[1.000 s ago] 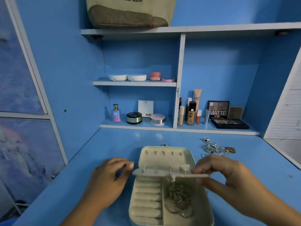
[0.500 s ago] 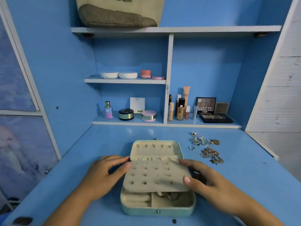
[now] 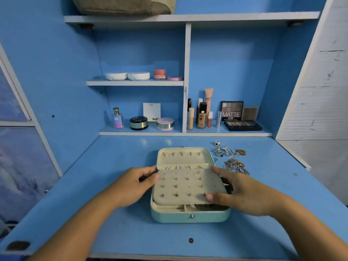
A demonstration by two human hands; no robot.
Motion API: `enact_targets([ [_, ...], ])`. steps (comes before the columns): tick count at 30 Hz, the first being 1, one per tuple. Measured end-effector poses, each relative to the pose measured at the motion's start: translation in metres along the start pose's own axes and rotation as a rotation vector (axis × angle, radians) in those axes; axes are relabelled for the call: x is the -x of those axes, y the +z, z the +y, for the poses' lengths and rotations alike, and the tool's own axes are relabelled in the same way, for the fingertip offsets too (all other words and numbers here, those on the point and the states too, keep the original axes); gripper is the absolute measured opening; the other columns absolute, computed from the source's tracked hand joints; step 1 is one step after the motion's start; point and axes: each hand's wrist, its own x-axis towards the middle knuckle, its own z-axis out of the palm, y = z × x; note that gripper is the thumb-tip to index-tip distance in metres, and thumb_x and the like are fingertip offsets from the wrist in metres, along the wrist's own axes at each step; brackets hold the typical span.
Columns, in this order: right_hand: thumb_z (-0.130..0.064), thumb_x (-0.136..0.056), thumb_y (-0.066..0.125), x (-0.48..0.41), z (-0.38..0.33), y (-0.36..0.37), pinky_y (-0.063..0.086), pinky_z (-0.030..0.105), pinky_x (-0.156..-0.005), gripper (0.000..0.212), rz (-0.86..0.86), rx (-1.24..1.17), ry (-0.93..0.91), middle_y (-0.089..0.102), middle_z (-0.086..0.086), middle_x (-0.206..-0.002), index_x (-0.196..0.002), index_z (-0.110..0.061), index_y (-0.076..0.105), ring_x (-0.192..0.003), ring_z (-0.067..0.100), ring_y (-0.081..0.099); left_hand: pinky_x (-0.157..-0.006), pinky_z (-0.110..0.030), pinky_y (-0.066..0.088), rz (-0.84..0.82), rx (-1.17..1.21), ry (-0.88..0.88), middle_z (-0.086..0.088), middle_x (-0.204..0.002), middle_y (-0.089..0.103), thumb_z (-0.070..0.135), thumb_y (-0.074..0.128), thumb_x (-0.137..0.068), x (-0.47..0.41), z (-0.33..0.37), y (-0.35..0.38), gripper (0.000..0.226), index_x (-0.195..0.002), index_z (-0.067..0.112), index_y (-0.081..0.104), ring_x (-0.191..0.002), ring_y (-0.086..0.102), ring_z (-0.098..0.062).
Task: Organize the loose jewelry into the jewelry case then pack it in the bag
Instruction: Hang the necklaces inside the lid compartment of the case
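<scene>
The cream padded earring panel [image 3: 188, 185], upright a second ago, now lies folded over the mint-green jewelry case [image 3: 190, 216], left hand [image 3: 131, 185] and right hand [image 3: 243, 193] gripping its side edges; loose silver-and-gold jewelry [image 3: 233, 162] awaits sorting.

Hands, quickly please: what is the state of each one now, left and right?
Left hand: closed on the panel, at its left edge.
Right hand: closed on the panel, thumb on its front right corner.
</scene>
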Motion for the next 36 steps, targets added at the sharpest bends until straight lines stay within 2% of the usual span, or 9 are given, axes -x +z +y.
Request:
enact_targets([
  [3, -0.068, -0.068, 0.065, -0.005, -0.008, -0.019, 0.038, 0.019, -0.103, 0.098, -0.115, 0.042, 0.063, 0.041, -0.022, -0.136, -0.149, -0.031, 0.023, -0.119, -0.003, 0.045, -0.098, -0.011, 0.041, -0.086, 0.056, -0.062, 0.028, -0.11, 0.063, 0.028, 0.061, -0.094, -0.007, 0.004, -0.008, 0.035, -0.129, 0.024, 0.059, -0.105, 0.057, 0.013],
  [6, -0.064, -0.074, 0.065, -0.013, -0.014, -0.049, 0.042, 0.03, -0.104, 0.073, -0.156, 0.133, 0.109, 0.053, -0.019, -0.13, -0.138, -0.039, 0.042, -0.113, 0.003, 0.055, -0.086, -0.008, 0.048, -0.198, 0.071, -0.153, 0.016, -0.098, 0.074, 0.032, 0.062, -0.093, -0.012, 0.012, -0.019, 0.017, -0.105, 0.025, 0.072, -0.093, 0.066, 0.006],
  [9, -0.052, -0.081, 0.066, -0.036, -0.009, -0.079, 0.054, 0.033, -0.085, 0.04, 0.067, 0.046, 0.08, 0.069, -0.005, -0.104, -0.115, -0.031, 0.063, -0.091, 0.016, 0.066, -0.08, -0.025, 0.054, -0.119, -0.064, -0.221, 0.002, -0.092, 0.075, 0.058, 0.055, -0.088, -0.03, 0.024, -0.028, 0.049, -0.093, 0.014, 0.074, -0.083, 0.069, -0.011],
  [12, -0.03, -0.091, 0.062, -0.069, 0.011, -0.098, 0.05, 0.03, -0.076, 0.019, 0.396, 0.108, 0.099, 0.069, 0.002, -0.102, -0.106, -0.02, 0.067, -0.085, 0.017, 0.063, -0.094, -0.037, 0.05, 0.051, -0.116, -0.219, -0.006, -0.117, 0.068, 0.063, 0.051, -0.089, -0.064, 0.023, -0.024, 0.06, -0.114, 0.011, 0.066, -0.104, 0.065, -0.022],
  [14, -0.022, -0.093, 0.057, -0.084, 0.029, -0.098, 0.047, 0.029, -0.073, 0.018, 0.542, 0.181, 0.122, 0.067, 0.002, -0.107, -0.108, -0.018, 0.067, -0.09, 0.02, 0.062, -0.093, -0.028, 0.044, 0.063, -0.029, -0.156, -0.001, -0.129, 0.061, 0.052, 0.057, -0.091, -0.079, 0.024, -0.013, 0.051, -0.13, 0.02, 0.057, -0.114, 0.059, -0.018],
  [17, -0.018, -0.093, 0.055, -0.092, 0.059, -0.085, 0.043, 0.026, -0.063, 0.017, 0.668, 0.203, 0.188, 0.068, 0.003, -0.103, -0.105, -0.019, 0.067, -0.079, 0.022, 0.059, -0.086, -0.014, 0.043, 0.048, 0.071, -0.014, 0.005, -0.124, 0.062, 0.035, 0.066, -0.09, -0.09, 0.013, 0.001, 0.043, -0.131, 0.026, 0.056, -0.105, 0.059, -0.002],
  [23, -0.023, -0.091, 0.059, -0.096, 0.093, -0.09, 0.039, 0.026, -0.076, 0.018, 0.618, 0.296, 0.239, 0.066, -0.003, -0.111, -0.107, -0.022, 0.069, -0.084, 0.015, 0.052, -0.103, -0.033, 0.046, 0.042, 0.018, 0.138, 0.023, -0.12, 0.061, 0.057, 0.064, -0.072, -0.089, -0.014, -0.001, 0.056, -0.126, 0.04, 0.059, -0.114, 0.055, 0.003],
  [27, -0.027, -0.091, 0.062, -0.099, 0.094, -0.09, 0.036, 0.024, -0.075, 0.017, 0.494, 0.375, 0.277, 0.067, -0.001, -0.101, -0.103, -0.02, 0.071, -0.084, 0.015, 0.051, -0.101, -0.031, 0.045, 0.062, -0.062, 0.196, 0.028, -0.114, 0.059, 0.059, 0.059, -0.072, -0.093, -0.015, 0.002, 0.05, -0.121, 0.05, 0.056, -0.115, 0.052, 0.004],
  [36, -0.025, -0.091, 0.062, -0.101, 0.097, -0.089, 0.04, 0.029, -0.071, 0.009, 0.513, 0.244, 0.301, 0.064, -0.004, -0.086, -0.083, -0.021, 0.064, -0.083, 0.017, 0.055, -0.096, -0.016, 0.041, 0.064, -0.021, 0.201, 0.03, -0.118, 0.06, 0.055, 0.062, -0.073, -0.095, -0.016, 0.005, 0.041, -0.113, 0.056, 0.054, -0.114, 0.052, 0.012],
])
